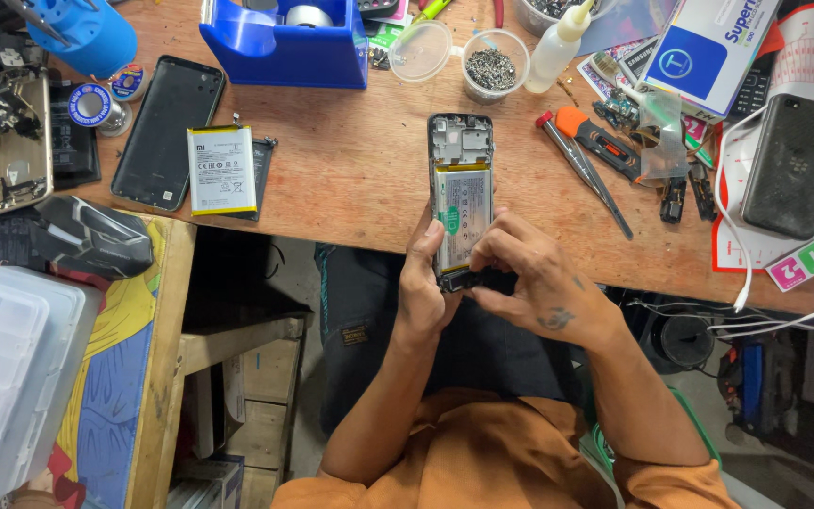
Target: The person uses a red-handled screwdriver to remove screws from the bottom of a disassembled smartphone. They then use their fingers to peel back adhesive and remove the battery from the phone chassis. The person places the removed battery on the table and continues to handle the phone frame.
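In the head view, an opened phone (461,203) with its back cover off lies lengthwise at the near edge of the wooden worktop (350,170), its lower end overhanging toward the person's lap, so that its battery and upper circuit board show. The left hand (423,283) cups the phone's lower left side, thumb laid up along the edge, fingers closed around the body from beneath. The right hand (531,283) meets it from the right, its fingers (487,250) bunched narrowly at the bottom end of the phone, pinching at a small dark part there; what exactly they grip is too small to tell. Left of the phone, well apart, a loose white battery (222,170) lies partly over a black back cover (164,127), and further left sits a gold phone frame (11,141). At the far edge stands a blue tape dispenser (284,38), beside it a clear cup of small screws (494,64) and a small white squeeze bottle (558,42). To the right of the opened phone lie an orange-handled screwdriver (595,137) and a pair of tweezers (591,179), and beyond them a black phone (791,165) rests on a red-and-white mat. A clear plastic organiser box (7,377) sits at lower left.
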